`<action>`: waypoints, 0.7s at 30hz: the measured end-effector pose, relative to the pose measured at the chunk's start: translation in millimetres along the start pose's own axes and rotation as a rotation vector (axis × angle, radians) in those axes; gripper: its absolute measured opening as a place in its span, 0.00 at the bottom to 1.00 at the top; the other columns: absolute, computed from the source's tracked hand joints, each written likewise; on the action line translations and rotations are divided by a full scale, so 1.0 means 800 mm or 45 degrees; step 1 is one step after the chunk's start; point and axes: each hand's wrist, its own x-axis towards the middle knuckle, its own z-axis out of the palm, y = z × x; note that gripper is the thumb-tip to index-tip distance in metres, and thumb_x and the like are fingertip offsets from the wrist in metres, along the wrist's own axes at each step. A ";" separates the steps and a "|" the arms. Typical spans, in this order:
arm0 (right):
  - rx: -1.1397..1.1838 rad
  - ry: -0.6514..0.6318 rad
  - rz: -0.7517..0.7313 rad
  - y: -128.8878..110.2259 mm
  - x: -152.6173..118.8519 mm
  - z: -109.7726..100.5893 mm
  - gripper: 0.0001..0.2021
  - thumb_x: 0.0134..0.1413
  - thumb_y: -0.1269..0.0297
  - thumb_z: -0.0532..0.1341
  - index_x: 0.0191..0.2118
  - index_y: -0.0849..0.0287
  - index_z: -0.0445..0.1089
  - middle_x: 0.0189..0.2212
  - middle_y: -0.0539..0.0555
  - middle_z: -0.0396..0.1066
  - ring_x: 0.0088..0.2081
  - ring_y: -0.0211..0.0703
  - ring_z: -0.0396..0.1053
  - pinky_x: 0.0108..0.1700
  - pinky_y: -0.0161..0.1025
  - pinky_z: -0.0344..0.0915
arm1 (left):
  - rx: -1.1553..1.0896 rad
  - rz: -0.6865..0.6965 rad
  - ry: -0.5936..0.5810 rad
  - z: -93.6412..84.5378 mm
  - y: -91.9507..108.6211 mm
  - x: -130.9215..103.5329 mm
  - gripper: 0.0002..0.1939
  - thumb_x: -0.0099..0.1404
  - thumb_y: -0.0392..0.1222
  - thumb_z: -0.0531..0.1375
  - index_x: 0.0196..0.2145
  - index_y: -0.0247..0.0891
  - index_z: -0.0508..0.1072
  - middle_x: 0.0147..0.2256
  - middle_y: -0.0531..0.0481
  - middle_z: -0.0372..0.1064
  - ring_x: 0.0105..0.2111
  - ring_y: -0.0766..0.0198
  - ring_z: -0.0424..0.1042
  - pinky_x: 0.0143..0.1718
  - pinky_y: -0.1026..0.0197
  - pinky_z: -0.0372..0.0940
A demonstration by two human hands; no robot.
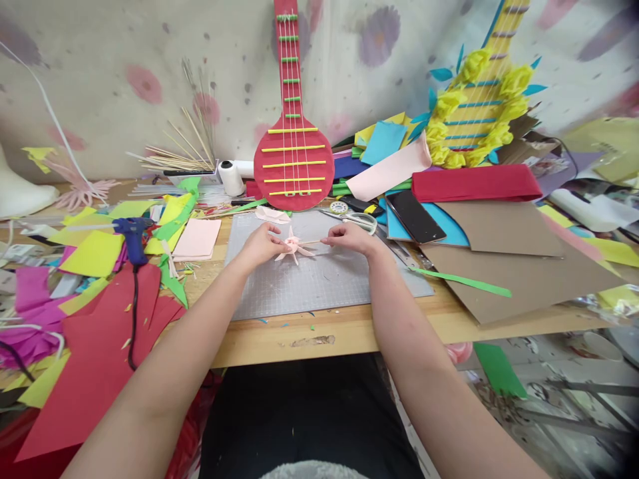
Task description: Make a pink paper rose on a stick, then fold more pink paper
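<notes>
Over the grey cutting mat (269, 293), a pale pink paper flower (293, 244) with narrow spread petals is held between my hands. My left hand (263, 243) pinches its left side with closed fingers. A thin wooden stick (313, 242) runs from the flower to my right hand (349, 238), whose fingertips are closed on its end. Another folded piece of pale pink paper (272, 215) lies on the mat just beyond my left hand. Scissors (362, 222) rest behind my right hand.
A blue glue gun (134, 236) stands at left among paper scraps, beside stacked pink squares (197, 239). A red paper guitar (293, 163) leans at the back. At right lie a phone (416, 216), brown cardboard (519, 273) and a green strip (464, 282).
</notes>
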 end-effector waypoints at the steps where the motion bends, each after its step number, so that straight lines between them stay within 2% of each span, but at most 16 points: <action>1: -0.009 0.002 0.001 -0.002 0.000 0.001 0.21 0.44 0.45 0.56 0.21 0.61 0.63 0.18 0.46 0.55 0.24 0.32 0.51 0.28 0.33 0.48 | -0.089 -0.021 -0.011 0.001 0.000 0.001 0.27 0.41 0.39 0.67 0.38 0.38 0.60 0.27 0.52 0.71 0.28 0.61 0.71 0.29 0.60 0.60; 5: -0.009 0.003 0.024 -0.014 -0.001 0.005 0.20 0.43 0.46 0.56 0.21 0.61 0.63 0.19 0.46 0.55 0.24 0.33 0.51 0.27 0.33 0.48 | -0.236 0.013 -0.014 0.005 0.000 0.003 0.28 0.41 0.36 0.67 0.38 0.39 0.57 0.26 0.54 0.70 0.26 0.63 0.71 0.30 0.61 0.61; 10: -0.002 -0.005 0.033 -0.023 -0.002 0.008 0.18 0.42 0.48 0.57 0.20 0.60 0.63 0.18 0.46 0.55 0.23 0.33 0.52 0.27 0.34 0.48 | 0.118 0.085 0.082 0.000 -0.005 -0.003 0.27 0.40 0.47 0.67 0.36 0.41 0.59 0.27 0.54 0.71 0.27 0.62 0.70 0.29 0.61 0.59; 13: -0.015 0.023 0.030 -0.022 -0.002 0.007 0.18 0.43 0.48 0.57 0.20 0.60 0.62 0.18 0.46 0.55 0.24 0.33 0.52 0.27 0.34 0.48 | 0.253 0.078 0.072 -0.003 -0.004 -0.012 0.28 0.40 0.52 0.67 0.35 0.41 0.61 0.28 0.52 0.72 0.28 0.60 0.70 0.28 0.61 0.58; 17: -0.030 0.103 0.065 -0.021 -0.002 0.007 0.19 0.43 0.48 0.56 0.20 0.60 0.61 0.18 0.46 0.54 0.24 0.33 0.51 0.28 0.34 0.48 | 0.223 0.079 0.079 0.000 -0.002 -0.010 0.26 0.41 0.47 0.67 0.36 0.41 0.61 0.28 0.52 0.73 0.30 0.60 0.71 0.29 0.60 0.59; 21: -0.004 0.076 0.049 -0.015 -0.002 0.005 0.19 0.43 0.47 0.56 0.20 0.61 0.62 0.18 0.46 0.54 0.23 0.32 0.51 0.27 0.34 0.48 | 0.081 0.079 0.075 0.006 -0.001 0.006 0.25 0.42 0.43 0.67 0.37 0.40 0.61 0.27 0.53 0.72 0.27 0.62 0.71 0.29 0.60 0.60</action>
